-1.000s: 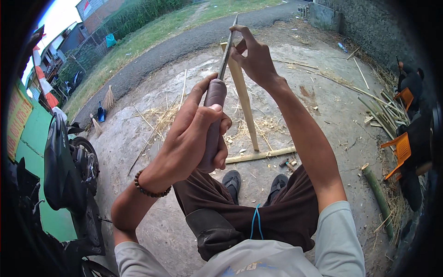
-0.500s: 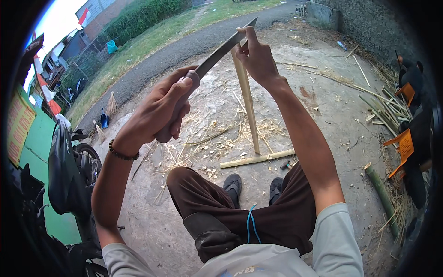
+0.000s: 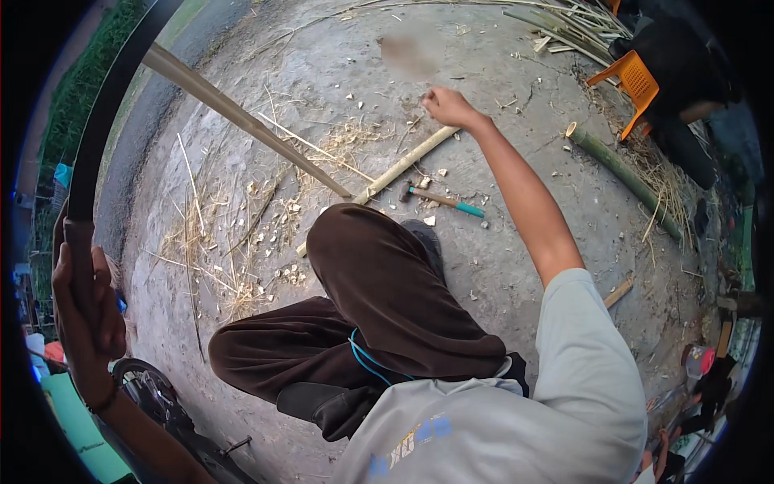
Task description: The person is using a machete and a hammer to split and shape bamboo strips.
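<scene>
"Knife [image 3: 101, 121] at 10 o'clock, long and dark: why is it so far out to the side?"

"Perhaps to keep its edge clear of the bent knee [image 3: 355, 234]. The left hand [image 3: 90, 315], near 9 o'clock, is closed around the handle [image 3: 81, 270], and the blade runs up toward 11."

"Why wrap the whole handle?"

"A blade that long probably drags on the wrist, so a full wrap would steady it."

"And the right hand [image 3: 448, 106]?"

"At 1 o'clock, well apart from the knife. Its fingers look partly curled and nothing shows in them, but the palm is hidden; I cannot tell how far they close or whether they hold anything. In this view it is nearest the upper end of a bamboo length [image 3: 411, 160]."

"That pale pole [image 3: 242, 117]?"

"It slants from 10 o'clock toward the centre. Its foot appears against the bamboo length, which might act as a stop, though I cannot tell if they touch."

"Hammer [image 3: 442, 199]?"

"On the ground toward 2 o'clock, near the bamboo, its teal grip pointing toward 3. Maybe it lies there to stay within reach."
</scene>
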### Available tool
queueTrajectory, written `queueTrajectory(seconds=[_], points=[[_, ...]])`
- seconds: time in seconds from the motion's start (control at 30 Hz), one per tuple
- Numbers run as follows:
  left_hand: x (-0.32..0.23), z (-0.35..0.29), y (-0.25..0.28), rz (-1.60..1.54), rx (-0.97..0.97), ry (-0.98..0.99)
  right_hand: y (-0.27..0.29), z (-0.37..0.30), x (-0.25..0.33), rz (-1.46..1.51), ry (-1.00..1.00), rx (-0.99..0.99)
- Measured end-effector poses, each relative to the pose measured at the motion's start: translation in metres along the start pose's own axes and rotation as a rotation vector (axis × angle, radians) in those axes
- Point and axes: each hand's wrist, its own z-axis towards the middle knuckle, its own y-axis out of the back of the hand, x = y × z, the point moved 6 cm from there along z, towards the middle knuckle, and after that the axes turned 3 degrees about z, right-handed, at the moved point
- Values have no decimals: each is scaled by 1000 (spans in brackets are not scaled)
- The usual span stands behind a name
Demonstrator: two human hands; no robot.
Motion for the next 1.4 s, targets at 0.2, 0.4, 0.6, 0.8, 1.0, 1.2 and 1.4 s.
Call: queueTrajectory(seconds=[0.2,0.4,0.6,0.8,1.0,1.2,1.4], points=[[14,3,27,-46,-452,150,-197,-104,-177,-296,-406,364],[-5,-14,47,-105,-268,62,-231,-120,-165,-311,-235,439],[-35,11,-44,40,-4,-26,-160,-140,-124,24,-411,559],[-56,-9,-32,126,36,-129,21,-95,25,-95,170,164],[-51,-13,-35,199,176,-165,213,-137,263,333,518,-269],[-51,-30,-25,214,177,-154,264,-171,394,229,823,-336],[-40,-35,-17,178,165,-140,217,-168,419,-396,918,-138]])
